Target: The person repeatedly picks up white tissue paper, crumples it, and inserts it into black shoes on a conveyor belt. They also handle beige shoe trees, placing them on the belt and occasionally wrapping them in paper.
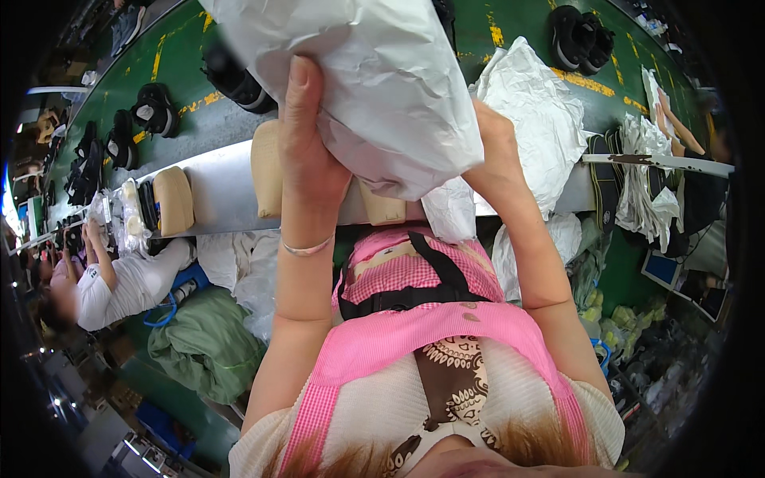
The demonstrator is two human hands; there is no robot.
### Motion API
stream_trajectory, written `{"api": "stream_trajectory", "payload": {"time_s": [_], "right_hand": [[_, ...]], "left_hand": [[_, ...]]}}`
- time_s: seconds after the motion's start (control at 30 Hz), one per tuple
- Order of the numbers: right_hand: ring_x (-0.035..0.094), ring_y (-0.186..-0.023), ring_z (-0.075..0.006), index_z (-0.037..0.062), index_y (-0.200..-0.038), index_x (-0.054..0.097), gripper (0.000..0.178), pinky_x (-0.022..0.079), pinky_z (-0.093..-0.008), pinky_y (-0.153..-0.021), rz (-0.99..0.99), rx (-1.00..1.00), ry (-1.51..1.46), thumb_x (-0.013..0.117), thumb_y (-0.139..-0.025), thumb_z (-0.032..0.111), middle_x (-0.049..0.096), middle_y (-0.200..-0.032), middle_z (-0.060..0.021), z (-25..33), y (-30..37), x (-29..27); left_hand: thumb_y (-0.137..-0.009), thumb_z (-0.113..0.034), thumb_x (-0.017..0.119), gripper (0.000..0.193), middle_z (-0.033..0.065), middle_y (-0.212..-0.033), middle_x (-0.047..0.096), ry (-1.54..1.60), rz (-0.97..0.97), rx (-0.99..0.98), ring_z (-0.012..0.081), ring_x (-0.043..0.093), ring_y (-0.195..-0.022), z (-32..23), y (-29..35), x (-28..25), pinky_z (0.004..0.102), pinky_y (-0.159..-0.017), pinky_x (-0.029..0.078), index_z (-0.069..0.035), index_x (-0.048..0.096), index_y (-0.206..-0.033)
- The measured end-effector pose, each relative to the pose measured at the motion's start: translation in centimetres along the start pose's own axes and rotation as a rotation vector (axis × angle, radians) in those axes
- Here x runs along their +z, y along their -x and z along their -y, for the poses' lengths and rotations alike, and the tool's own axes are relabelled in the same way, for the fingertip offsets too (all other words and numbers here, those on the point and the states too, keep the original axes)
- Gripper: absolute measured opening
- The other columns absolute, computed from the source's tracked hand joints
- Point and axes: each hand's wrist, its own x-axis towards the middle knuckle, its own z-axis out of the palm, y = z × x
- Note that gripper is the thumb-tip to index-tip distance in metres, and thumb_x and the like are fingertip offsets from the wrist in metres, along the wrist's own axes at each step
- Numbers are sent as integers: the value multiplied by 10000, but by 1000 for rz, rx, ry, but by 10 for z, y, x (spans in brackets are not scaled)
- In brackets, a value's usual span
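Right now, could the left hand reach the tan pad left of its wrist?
Probably not without letting go: the left hand holds the white wrapping, though the tan pad close by looks uncovered.

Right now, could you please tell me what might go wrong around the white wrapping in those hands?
The crinkled white wrapping might tear where the left hand grips it. If lowered, it could knock the beige piece seen just left of that hand. The right hand, seen beside crumpled white sheets, might snag them.

A metal ledge (223, 190) runs between a yellow-marked green surface (187, 60) and green floor (185, 404)
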Motion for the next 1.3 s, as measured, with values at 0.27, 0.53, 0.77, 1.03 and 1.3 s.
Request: {"api": "stream_trajectory", "payload": {"time_s": [0.27, 0.53, 0.77, 1.03, 1.3], "right_hand": [[494, -1280, -322, -60, -1397, 399, 654, 377, -435, -1083, 434, -5, -1898, 461, -959, 422, 494, -1401, -183, -54, 7, 20], [601, -1090, -187, 24, -1264, 530, 434, 487, -327, -927, -139, 78, -1560, 506, -990, 359, 625, -1196, -73, -28, -3, 21], [618, -923, -177, 5, -1148, 595, 319, 471, -287, -836, -298, -34, -1051, 470, -979, 245, 647, -1040, -78, -64, -17, 20], [606, -1131, -234, 29, -1346, 442, 698, 466, -324, -939, -269, -201, -283, 774, -777, 258, 610, -1225, -198, -53, -1, 39], [704, -867, -273, 40, -1246, 511, 643, 530, -346, -763, -71, 78, 170, 774, -701, 257, 700, -947, -189, -28, -6, 27]], "left_hand": [[-887, -248, 732, 425, 19, -1145, 632, -191, 146, 24, 115, 575, -1025, 14, 11, -13, 269, -912, 447, -29, 594, -1224], [-894, -324, 714, 533, 51, -1223, 609, -87, 80, -151, 151, 568, -1107, 42, 4, -1, 305, -968, 444, 2, 545, -1279], [-882, -246, 724, 601, 60, -1314, 546, 51, -63, -353, 187, 492, -1237, 88, 34, -1, 349, -1092, 348, -4, 440, -1353], [-953, -212, 631, 423, 41, -1253, 581, -11, -276, -64, 159, 578, -1122, 95, 37, -11, 335, -964, 477, -46, 483, -1312], [-944, -311, 600, 658, 177, -1337, 512, -1369, -265, 656, 322, 416, -1298, 49, 4, -63, 456, -1110, 279, 16, 327, -1445]]}}
